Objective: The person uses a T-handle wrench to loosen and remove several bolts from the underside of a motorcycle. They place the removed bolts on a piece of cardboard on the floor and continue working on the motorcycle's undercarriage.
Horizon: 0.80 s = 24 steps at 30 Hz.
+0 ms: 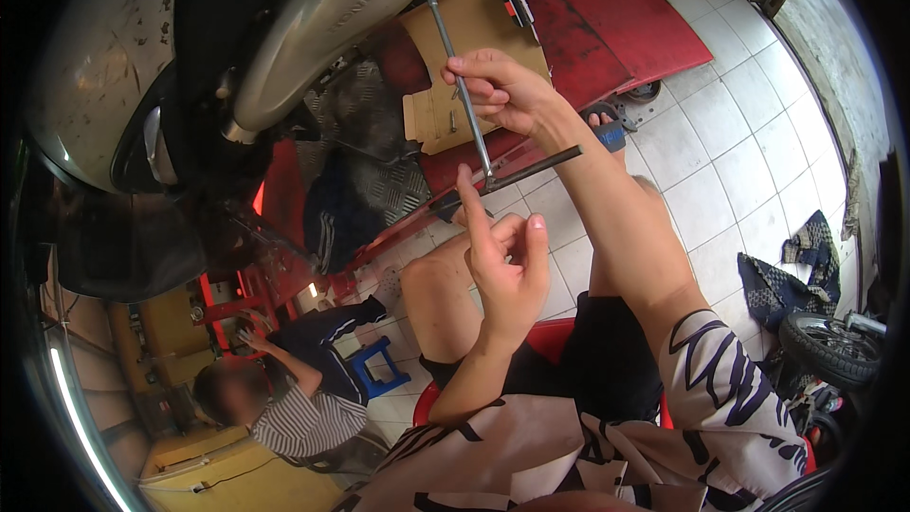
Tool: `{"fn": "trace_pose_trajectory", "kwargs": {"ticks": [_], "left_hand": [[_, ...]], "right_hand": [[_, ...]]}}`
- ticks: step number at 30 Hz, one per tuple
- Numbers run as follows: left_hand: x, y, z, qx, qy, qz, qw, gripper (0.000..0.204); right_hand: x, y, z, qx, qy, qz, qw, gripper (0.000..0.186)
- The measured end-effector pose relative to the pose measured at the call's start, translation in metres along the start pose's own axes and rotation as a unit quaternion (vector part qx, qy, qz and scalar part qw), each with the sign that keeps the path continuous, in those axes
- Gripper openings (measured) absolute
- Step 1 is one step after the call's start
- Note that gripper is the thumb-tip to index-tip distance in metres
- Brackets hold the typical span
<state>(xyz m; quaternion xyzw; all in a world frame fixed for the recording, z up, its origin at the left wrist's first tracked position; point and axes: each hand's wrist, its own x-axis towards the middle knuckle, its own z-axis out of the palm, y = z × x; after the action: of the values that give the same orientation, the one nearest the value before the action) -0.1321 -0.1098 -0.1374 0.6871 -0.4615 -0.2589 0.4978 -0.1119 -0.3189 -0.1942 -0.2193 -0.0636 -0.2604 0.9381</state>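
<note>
My right hand [507, 90] is closed around the shaft of a long T-handle socket wrench [478, 140], thumb and fingers pinching it partway along. The wrench's far tip reaches the end of a motorcycle's silver exhaust cover [332, 24]; whether it sits on a bolt cannot be made out. Its dark crossbar lies at the near end, beside my right forearm. Just below that end is my left hand [510, 270], index finger stretched up to the shaft's left side, thumb apart and other fingers curled. It grips nothing, and its fingertip seems to touch the wrench.
Cardboard [431, 123] lies on a red lift platform [611, 33], with a small metal piece and a black-and-red item on it. At left, a person in a striped shirt [318, 422] sits near a blue stool [381, 370]. A wheel [831, 349] and cloth [791, 275] are at right.
</note>
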Motion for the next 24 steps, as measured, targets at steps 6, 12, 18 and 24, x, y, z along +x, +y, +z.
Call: {"fn": "trace_pose_trajectory", "kwargs": {"ticks": [6, 12, 18, 24], "left_hand": [[-0.006, -0.007, 0.018, -0.119, -0.031, -0.084, 0.989, 0.063], [-0.002, 0.017, 0.002, -0.037, -0.097, 0.027, 0.994, 0.064], [0.002, 0.003, -0.004, -0.007, 0.039, 0.004, 0.999, 0.074], [-0.011, -0.025, 0.014, -0.016, -0.075, -0.030, 0.997, 0.075]], "right_hand": [[0.001, 0.003, 0.008, 0.007, 0.021, -0.002, 1.000, 0.021], [0.003, 0.002, 0.003, 0.000, 0.010, -0.015, 1.000, 0.022], [0.002, -0.001, 0.003, 0.015, 0.001, -0.013, 1.000, 0.018], [0.004, 0.003, 0.005, 0.016, 0.023, -0.014, 0.999, 0.020]]}}
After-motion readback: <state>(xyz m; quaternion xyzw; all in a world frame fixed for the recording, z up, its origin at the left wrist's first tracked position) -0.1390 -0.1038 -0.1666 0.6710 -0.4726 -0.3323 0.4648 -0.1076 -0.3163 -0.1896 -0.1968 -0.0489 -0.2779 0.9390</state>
